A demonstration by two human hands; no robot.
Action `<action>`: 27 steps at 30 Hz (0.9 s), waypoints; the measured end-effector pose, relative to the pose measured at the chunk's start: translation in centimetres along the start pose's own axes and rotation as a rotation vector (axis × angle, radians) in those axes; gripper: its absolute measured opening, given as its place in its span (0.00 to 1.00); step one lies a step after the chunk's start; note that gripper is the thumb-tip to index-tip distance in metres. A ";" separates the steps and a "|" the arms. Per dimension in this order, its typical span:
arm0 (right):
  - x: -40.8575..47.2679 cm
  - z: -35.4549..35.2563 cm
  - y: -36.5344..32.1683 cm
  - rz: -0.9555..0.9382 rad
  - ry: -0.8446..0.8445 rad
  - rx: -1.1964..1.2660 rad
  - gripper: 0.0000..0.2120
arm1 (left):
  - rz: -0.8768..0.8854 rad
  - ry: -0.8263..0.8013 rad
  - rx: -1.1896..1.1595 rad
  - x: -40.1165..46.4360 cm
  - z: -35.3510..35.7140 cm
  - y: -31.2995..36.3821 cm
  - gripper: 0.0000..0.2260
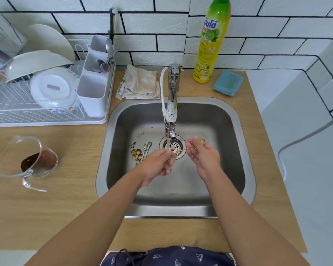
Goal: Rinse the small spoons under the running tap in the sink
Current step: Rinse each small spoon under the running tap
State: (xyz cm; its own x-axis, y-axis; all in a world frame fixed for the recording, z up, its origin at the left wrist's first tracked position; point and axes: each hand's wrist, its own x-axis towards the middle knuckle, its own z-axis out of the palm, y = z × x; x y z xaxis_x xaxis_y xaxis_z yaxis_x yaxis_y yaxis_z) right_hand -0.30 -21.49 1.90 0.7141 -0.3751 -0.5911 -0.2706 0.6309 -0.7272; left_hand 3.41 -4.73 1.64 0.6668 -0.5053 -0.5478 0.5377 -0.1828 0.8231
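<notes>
- Both hands work over the drain (174,147) of the sink (238,120), under the tap (171,112), whose stream falls between them.
- The right hand (202,157) pinches a gold spoon (188,148) near its bowl end; the round bowl shows past the fingertips, and the thin handle runs left toward the water.
- The left hand (156,164) has its fingers curled at the other end of that handle, right in the stream; it seems to pinch or rub the tip, though blur and water make the exact contact hard to tell.
- So one spoon is being rinsed now, held level across the drain.
- The other small spoons (140,152) lie in a loose bunch on the sink floor, just left of the drain: several gold ones and a few silver ones, touching each other.
- Dark specks sit on the sink floor near that bunch, so these spoons probably await rinsing.
- The dish rack (46,120) stands at the table's (65,208) far-left corner; whether its cutlery holder (96,77) has any of the rinsed small spoons I cannot tell.
- Judging from this, the task is at an early or middle stage: one spoon in hand, most left.
</notes>
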 end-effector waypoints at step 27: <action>-0.5 2.6 3.9 0.117 -0.063 0.007 0.02 | -0.143 0.212 0.154 -1.9 -1.5 -1.2 0.12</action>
State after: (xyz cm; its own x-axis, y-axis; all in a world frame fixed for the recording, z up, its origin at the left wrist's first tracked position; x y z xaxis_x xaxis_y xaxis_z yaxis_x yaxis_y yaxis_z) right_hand -0.01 -17.08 0.28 0.7174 -0.2550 -0.6483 -0.3501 0.6726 -0.6520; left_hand 2.28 -2.29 1.47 0.6915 -0.2812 -0.6654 0.5599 -0.3733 0.7397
